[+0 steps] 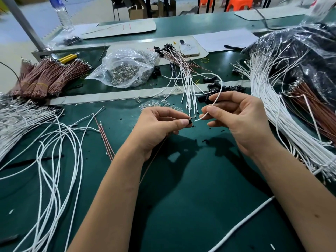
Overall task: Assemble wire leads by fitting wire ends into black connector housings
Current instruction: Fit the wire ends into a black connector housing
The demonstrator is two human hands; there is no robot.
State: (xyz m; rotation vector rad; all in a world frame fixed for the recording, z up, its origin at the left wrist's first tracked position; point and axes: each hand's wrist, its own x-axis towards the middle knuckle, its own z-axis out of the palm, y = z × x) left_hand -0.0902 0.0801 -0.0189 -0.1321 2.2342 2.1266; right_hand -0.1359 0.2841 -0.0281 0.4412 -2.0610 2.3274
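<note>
landmark: black connector housing [190, 122], small, held above the green counter [181, 206] near the middle of the view
left hand [160, 124]: grip closed on the housing, thumb and forefinger pinching it, open end turned toward the right hand so the wire can go straight in
brown wire [154, 159]: hangs down and toward the viewer from the left hand; looks already seated in the housing, but the joint is hidden by fingers, cannot tell
right hand [238, 115]: just right of the housing, grip closed on a white wire [217, 99], pinched close to its end for control, free length arcing up and away
wire tip: touching or just at the housing mouth; cannot tell if it is in yet
step (judgement): inserting the white lead, likely needs a straight push until it seats
loose white wires [54, 142]: left of the housing, spread on the counter, within reach as stock
white wire bundle [272, 106]: right of the housing, fanned out of a plastic bag
spare black housings [214, 91]: just beyond the housing, small pile
finished leads [181, 70]: farther beyond, fanned with black ends away
bag of clear parts [125, 70]: beyond and left
brown wire bundles [45, 77]: far left, banded
</note>
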